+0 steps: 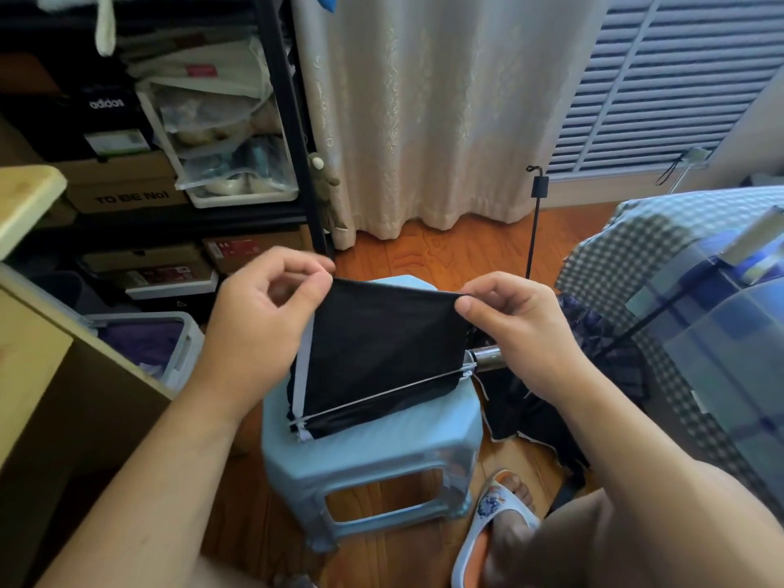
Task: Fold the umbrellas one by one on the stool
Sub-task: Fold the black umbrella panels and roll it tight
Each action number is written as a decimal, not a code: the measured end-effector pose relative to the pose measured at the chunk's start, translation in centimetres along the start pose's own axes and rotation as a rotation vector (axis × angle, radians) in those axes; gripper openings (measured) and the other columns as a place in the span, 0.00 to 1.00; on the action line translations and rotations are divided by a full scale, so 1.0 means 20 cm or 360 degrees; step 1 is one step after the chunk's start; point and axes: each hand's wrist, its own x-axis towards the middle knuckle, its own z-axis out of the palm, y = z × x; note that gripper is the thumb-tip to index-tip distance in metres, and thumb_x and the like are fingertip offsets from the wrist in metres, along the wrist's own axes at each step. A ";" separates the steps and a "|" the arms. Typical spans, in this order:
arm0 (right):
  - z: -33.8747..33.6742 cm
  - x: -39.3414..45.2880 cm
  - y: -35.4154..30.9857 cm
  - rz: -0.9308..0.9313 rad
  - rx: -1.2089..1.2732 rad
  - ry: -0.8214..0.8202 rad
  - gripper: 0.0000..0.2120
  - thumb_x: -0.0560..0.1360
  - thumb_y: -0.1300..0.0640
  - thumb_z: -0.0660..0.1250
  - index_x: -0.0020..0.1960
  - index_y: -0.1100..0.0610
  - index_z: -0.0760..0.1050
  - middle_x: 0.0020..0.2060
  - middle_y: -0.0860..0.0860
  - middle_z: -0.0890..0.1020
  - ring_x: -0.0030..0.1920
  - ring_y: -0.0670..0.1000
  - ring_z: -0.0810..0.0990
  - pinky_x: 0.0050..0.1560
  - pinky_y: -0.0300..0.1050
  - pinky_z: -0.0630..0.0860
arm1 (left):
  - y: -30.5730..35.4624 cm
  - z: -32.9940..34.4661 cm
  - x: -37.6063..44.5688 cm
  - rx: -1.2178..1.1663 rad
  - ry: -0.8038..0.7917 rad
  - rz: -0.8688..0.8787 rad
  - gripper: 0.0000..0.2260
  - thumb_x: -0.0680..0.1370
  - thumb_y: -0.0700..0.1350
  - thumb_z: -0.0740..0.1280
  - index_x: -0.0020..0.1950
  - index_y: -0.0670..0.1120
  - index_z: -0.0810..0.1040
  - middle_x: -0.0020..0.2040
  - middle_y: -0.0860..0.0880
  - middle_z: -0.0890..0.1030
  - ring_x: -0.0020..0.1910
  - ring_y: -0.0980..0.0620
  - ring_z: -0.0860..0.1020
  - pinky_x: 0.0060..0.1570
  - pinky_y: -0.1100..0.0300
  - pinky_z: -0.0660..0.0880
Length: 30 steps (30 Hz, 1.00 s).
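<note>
Fingers of my left hand (259, 328) and right hand (515, 328) pinch the top edge of the black fabric umbrella canopy (377, 354), stretched between them above the pale blue plastic stool (373, 456), its lower end resting on the seat. My right hand hides most of the chrome shaft (485, 358). On the shelf, a black shoebox (108, 108) shows mirrored "adidas"; a brown cardboard box (127, 197) reads "TO BE No1", also reversed.
</note>
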 end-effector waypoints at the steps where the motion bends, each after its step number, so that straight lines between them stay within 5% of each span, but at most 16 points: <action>1: 0.02 0.02 0.01 0.0020 -0.0014 0.0057 0.05 0.78 0.64 0.72 0.46 0.57 0.84 0.40 0.58 0.86 0.42 0.67 0.83 0.49 0.67 0.80 | -0.02 0.02 0.02 -0.0048 0.0005 -0.0164 0.01 0.80 0.42 0.70 0.50 0.48 0.80 0.47 0.55 0.83 0.50 0.57 0.82 0.51 0.60 0.80; 3: 0.08 0.11 0.04 0.0060 -0.0184 0.0130 0.05 0.78 0.62 0.72 0.46 0.53 0.83 0.40 0.53 0.87 0.43 0.57 0.85 0.49 0.57 0.83 | -0.06 0.05 0.05 0.0159 0.0190 -0.0286 0.04 0.81 0.44 0.69 0.55 0.48 0.78 0.48 0.56 0.83 0.51 0.56 0.81 0.51 0.59 0.79; 6: 0.17 0.31 0.13 0.0233 -0.0709 0.0006 0.04 0.80 0.56 0.71 0.52 0.48 0.79 0.44 0.48 0.84 0.48 0.50 0.82 0.46 0.43 0.77 | -0.06 0.05 0.03 0.0657 0.0415 0.0114 0.09 0.81 0.43 0.66 0.61 0.47 0.78 0.56 0.53 0.78 0.59 0.52 0.76 0.57 0.57 0.74; 9: 0.25 0.43 0.25 0.0441 -0.0941 -0.0146 0.03 0.81 0.55 0.69 0.54 0.50 0.79 0.47 0.49 0.82 0.52 0.54 0.81 0.51 0.48 0.78 | -0.06 0.08 -0.07 0.0628 -0.0141 0.0468 0.09 0.82 0.44 0.65 0.59 0.48 0.82 0.56 0.53 0.81 0.58 0.54 0.77 0.60 0.55 0.75; 12: 0.28 0.46 0.34 0.0502 -0.1117 -0.0152 0.03 0.81 0.55 0.68 0.53 0.51 0.80 0.52 0.54 0.83 0.50 0.54 0.80 0.49 0.46 0.75 | -0.11 0.15 -0.17 0.1152 -0.0872 0.0259 0.26 0.81 0.63 0.51 0.73 0.57 0.74 0.74 0.53 0.73 0.76 0.52 0.66 0.76 0.50 0.62; 15: 0.28 0.44 0.34 0.0481 -0.1225 -0.0129 0.05 0.81 0.55 0.66 0.55 0.51 0.80 0.54 0.53 0.83 0.52 0.55 0.80 0.52 0.48 0.77 | -0.18 0.18 -0.18 0.1524 -0.1136 -0.0017 0.31 0.81 0.70 0.42 0.82 0.60 0.56 0.84 0.53 0.55 0.83 0.48 0.49 0.80 0.48 0.47; 20: 0.13 0.36 0.24 0.0357 -0.1488 -0.0220 0.12 0.82 0.51 0.64 0.64 0.53 0.76 0.54 0.51 0.74 0.55 0.55 0.75 0.53 0.49 0.72 | -0.27 0.18 -0.06 0.1459 -0.1168 -0.0289 0.32 0.79 0.72 0.42 0.82 0.64 0.53 0.84 0.52 0.50 0.83 0.47 0.47 0.79 0.43 0.53; 24: -0.11 0.24 0.23 0.0554 -0.1702 -0.0353 0.15 0.83 0.45 0.60 0.61 0.51 0.79 0.55 0.54 0.80 0.58 0.59 0.77 0.58 0.52 0.72 | -0.32 0.14 0.01 0.1250 -0.1038 -0.0735 0.29 0.81 0.70 0.46 0.82 0.64 0.55 0.85 0.50 0.47 0.81 0.40 0.54 0.75 0.42 0.59; 28: -0.17 0.07 0.25 0.0806 -0.1178 -0.0298 0.21 0.84 0.46 0.63 0.74 0.53 0.73 0.68 0.52 0.78 0.65 0.54 0.78 0.57 0.43 0.72 | -0.38 0.10 0.05 0.0901 -0.0874 -0.0880 0.31 0.80 0.66 0.61 0.81 0.57 0.62 0.79 0.48 0.67 0.75 0.44 0.68 0.71 0.51 0.67; 30: -0.16 0.04 0.28 0.0881 -0.0915 -0.0251 0.18 0.84 0.50 0.64 0.72 0.53 0.73 0.65 0.51 0.79 0.56 0.53 0.82 0.47 0.38 0.76 | -0.38 0.11 0.05 0.0712 -0.0770 -0.0881 0.26 0.81 0.59 0.66 0.78 0.54 0.70 0.76 0.49 0.72 0.73 0.47 0.72 0.66 0.57 0.68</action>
